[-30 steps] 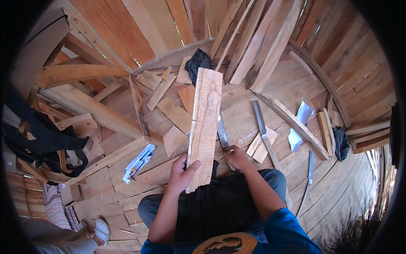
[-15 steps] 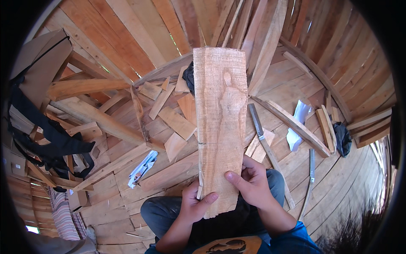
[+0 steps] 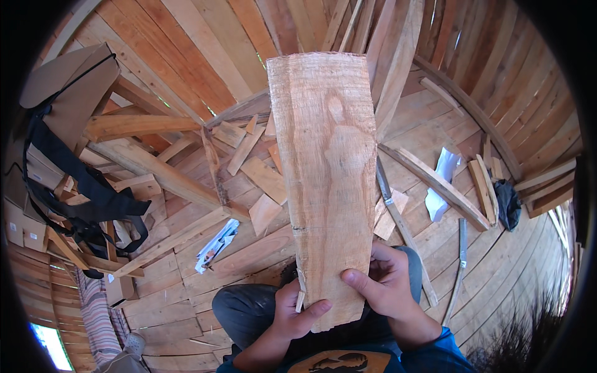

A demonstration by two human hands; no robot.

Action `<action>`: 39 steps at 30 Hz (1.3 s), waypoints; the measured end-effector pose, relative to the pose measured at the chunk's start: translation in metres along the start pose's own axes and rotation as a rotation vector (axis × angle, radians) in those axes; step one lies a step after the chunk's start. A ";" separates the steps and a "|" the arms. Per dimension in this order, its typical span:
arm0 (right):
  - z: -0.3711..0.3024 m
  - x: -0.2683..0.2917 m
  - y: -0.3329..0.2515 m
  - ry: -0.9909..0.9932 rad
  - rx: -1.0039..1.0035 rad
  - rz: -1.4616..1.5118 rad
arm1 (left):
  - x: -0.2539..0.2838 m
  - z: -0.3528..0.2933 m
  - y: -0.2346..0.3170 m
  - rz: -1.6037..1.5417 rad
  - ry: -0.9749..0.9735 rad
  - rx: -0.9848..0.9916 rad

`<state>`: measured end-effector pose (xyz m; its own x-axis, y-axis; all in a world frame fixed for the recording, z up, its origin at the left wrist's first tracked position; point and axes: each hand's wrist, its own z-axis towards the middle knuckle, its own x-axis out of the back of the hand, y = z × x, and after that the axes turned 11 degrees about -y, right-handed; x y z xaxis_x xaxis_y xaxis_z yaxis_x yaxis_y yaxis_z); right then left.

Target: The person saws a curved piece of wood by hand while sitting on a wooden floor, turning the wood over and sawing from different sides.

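Note:
Both my hands hold a rough-sawn wooden board (image 3: pixel 326 180) up in front of me, its long side running away from my body. My left hand (image 3: pixel 297 313) grips the lower left corner, thumb on the face and fingers behind. A thin splinter (image 3: pixel 300 301) sticks out along that edge next to it. My right hand (image 3: pixel 384 289) is closed round the lower right edge, its thumb pressed on the face. A knot (image 3: pixel 336 109) with dark grain shows near the board's far end. My fingers behind the wood are hidden.
Offcuts (image 3: pixel 264 179) lie on the plank floor (image 3: pixel 168 304) ahead, beside a wooden frame (image 3: pixel 155 171). A cardboard box with black straps (image 3: pixel 93 199) stands at left. To the right are a beam (image 3: pixel 438 186), white paper (image 3: pixel 441 183), a black bag (image 3: pixel 509 205) and two long narrow strips (image 3: pixel 461 261).
The board has come closer to my head and looks larger, its far end now tilted slightly left. Both hands keep their grip. The surroundings have shifted a little to the right in view.

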<state>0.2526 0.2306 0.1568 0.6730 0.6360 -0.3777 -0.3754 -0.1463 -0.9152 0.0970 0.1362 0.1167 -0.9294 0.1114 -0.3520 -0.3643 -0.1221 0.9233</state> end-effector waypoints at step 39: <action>0.002 -0.004 0.021 -0.065 0.031 0.156 | 0.010 -0.012 -0.002 0.233 0.047 -0.029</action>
<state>0.2411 0.2264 0.1387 0.5628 0.6554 -0.5038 -0.4923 -0.2238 -0.8412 0.0876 0.1253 0.1099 -0.9901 0.0311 -0.1370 -0.1403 -0.1679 0.9758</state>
